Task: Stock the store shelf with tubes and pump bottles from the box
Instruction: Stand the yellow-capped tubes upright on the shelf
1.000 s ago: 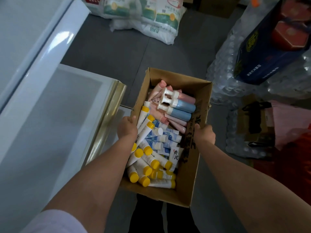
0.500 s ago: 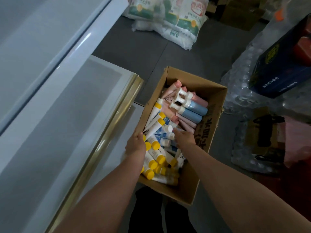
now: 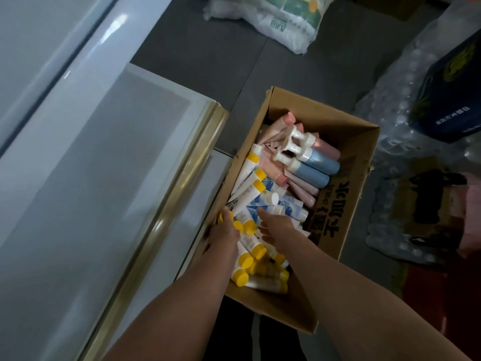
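Inside the cardboard box (image 3: 335, 225), the left hand (image 3: 226, 230) grips its near-left wall while the right hand (image 3: 276, 225) reaches loosely spread onto yellow-capped tubes (image 3: 250, 241), pump bottles (image 3: 312, 165) lying beyond.

One box (image 3: 335, 212), counted contents.
Two blue pump bottles (image 3: 313, 166), one pink pump bottle (image 3: 326, 149); tubes too piled to count.

The right hand (image 3: 277, 226), a second ago clasped on the right wall of the box (image 3: 338, 220), has been brought inside over the white-capped tubes (image 3: 270, 201). The left hand (image 3: 225, 231) has been slid nearer along the left wall, beside the yellow-capped tubes (image 3: 250, 246).
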Demonstrator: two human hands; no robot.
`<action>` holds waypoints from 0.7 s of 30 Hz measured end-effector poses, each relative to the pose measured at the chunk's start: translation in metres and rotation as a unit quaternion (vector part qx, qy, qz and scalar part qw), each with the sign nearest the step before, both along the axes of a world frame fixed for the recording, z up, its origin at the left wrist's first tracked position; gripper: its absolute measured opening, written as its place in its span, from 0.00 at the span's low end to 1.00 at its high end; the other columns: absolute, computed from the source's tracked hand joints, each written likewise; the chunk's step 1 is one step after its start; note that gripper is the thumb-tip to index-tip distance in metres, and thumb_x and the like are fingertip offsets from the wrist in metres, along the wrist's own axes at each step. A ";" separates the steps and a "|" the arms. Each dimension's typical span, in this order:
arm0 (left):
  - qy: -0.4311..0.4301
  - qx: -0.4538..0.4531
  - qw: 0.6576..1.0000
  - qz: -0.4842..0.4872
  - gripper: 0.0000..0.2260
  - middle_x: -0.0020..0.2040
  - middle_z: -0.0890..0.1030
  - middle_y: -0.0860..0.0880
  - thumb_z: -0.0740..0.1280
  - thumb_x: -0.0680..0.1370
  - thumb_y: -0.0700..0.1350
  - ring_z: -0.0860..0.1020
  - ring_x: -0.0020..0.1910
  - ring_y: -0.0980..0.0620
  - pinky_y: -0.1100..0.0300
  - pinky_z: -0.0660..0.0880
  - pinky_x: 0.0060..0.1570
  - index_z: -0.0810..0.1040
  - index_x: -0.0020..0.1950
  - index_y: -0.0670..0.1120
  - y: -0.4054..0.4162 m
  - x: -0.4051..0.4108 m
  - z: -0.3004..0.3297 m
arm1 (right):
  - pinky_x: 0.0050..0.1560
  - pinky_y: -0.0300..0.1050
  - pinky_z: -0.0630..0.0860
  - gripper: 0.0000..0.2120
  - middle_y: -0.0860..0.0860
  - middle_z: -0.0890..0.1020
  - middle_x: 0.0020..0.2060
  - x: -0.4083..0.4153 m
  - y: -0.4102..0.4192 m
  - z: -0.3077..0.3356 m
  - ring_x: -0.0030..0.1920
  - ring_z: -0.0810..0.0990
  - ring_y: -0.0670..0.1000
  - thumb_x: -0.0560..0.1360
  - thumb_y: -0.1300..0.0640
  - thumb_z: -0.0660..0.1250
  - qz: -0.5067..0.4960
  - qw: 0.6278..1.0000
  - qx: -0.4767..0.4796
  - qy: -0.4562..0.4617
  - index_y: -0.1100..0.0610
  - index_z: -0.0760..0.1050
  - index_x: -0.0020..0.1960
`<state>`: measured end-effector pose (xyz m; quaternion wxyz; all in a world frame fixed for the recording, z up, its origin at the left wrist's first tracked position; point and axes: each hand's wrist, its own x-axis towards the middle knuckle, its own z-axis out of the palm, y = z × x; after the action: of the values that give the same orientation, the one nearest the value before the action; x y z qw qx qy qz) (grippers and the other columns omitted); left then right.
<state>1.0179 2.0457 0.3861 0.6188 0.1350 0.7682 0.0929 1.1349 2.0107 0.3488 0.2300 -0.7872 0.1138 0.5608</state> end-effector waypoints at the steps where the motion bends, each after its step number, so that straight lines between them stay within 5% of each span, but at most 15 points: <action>1: -0.006 -0.003 1.000 0.002 0.28 0.59 0.80 0.39 0.59 0.80 0.63 0.80 0.59 0.40 0.50 0.76 0.58 0.75 0.63 0.39 0.001 0.001 -0.002 | 0.47 0.49 0.82 0.20 0.57 0.82 0.47 -0.001 0.002 -0.003 0.43 0.80 0.53 0.72 0.44 0.75 0.003 1.000 -0.005 0.005 0.59 0.76 0.51; 5: 0.042 -0.005 0.999 0.007 0.32 0.39 0.80 0.44 0.56 0.78 0.68 0.82 0.38 0.48 0.52 0.82 0.48 0.77 0.59 0.40 0.007 0.004 -0.011 | 0.35 0.45 0.81 0.24 0.56 0.80 0.50 -0.012 0.006 -0.013 0.48 0.80 0.55 0.71 0.45 0.77 -0.008 0.999 -0.004 0.041 0.56 0.74 0.59; 9: 0.049 -0.023 0.998 0.031 0.34 0.52 0.82 0.39 0.58 0.77 0.68 0.83 0.44 0.45 0.58 0.80 0.35 0.75 0.65 0.39 0.010 0.006 -0.016 | 0.38 0.49 0.83 0.26 0.55 0.79 0.50 -0.020 0.011 -0.026 0.49 0.80 0.55 0.69 0.49 0.80 -0.018 1.000 -0.008 0.023 0.55 0.73 0.60; 12: 0.015 -0.048 0.992 0.112 0.28 0.64 0.76 0.40 0.61 0.80 0.59 0.79 0.59 0.41 0.51 0.81 0.49 0.70 0.70 0.39 0.013 0.009 -0.013 | 0.52 0.55 0.83 0.25 0.55 0.81 0.45 -0.020 0.011 -0.033 0.47 0.82 0.56 0.69 0.48 0.79 0.051 0.998 -0.020 -0.007 0.62 0.77 0.58; 15: -0.014 -0.064 0.985 0.161 0.24 0.68 0.74 0.40 0.58 0.82 0.54 0.74 0.67 0.39 0.47 0.75 0.62 0.68 0.72 0.39 0.016 0.009 -0.009 | 0.53 0.52 0.82 0.29 0.56 0.82 0.50 -0.016 0.010 -0.029 0.51 0.83 0.57 0.67 0.44 0.79 0.081 0.994 -0.057 -0.036 0.61 0.75 0.57; 18: -0.003 -0.051 0.986 0.162 0.21 0.63 0.76 0.38 0.56 0.82 0.53 0.77 0.63 0.40 0.47 0.75 0.60 0.71 0.66 0.39 0.011 0.006 -0.006 | 0.52 0.53 0.82 0.32 0.58 0.81 0.54 -0.011 0.008 -0.022 0.52 0.83 0.58 0.65 0.47 0.82 0.046 0.998 -0.037 -0.005 0.60 0.73 0.61; 21: -0.007 -0.056 0.978 0.202 0.18 0.50 0.75 0.42 0.62 0.80 0.55 0.76 0.46 0.44 0.50 0.75 0.56 0.71 0.52 0.38 0.007 0.006 0.014 | 0.51 0.59 0.83 0.40 0.59 0.82 0.53 0.001 -0.012 -0.044 0.49 0.83 0.59 0.55 0.48 0.84 0.022 1.000 -0.006 0.014 0.56 0.73 0.63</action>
<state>1.0238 2.0523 0.3998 0.5991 -0.0584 0.7793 0.1740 1.1362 1.9988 0.3048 0.2116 -0.7826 0.1033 0.5762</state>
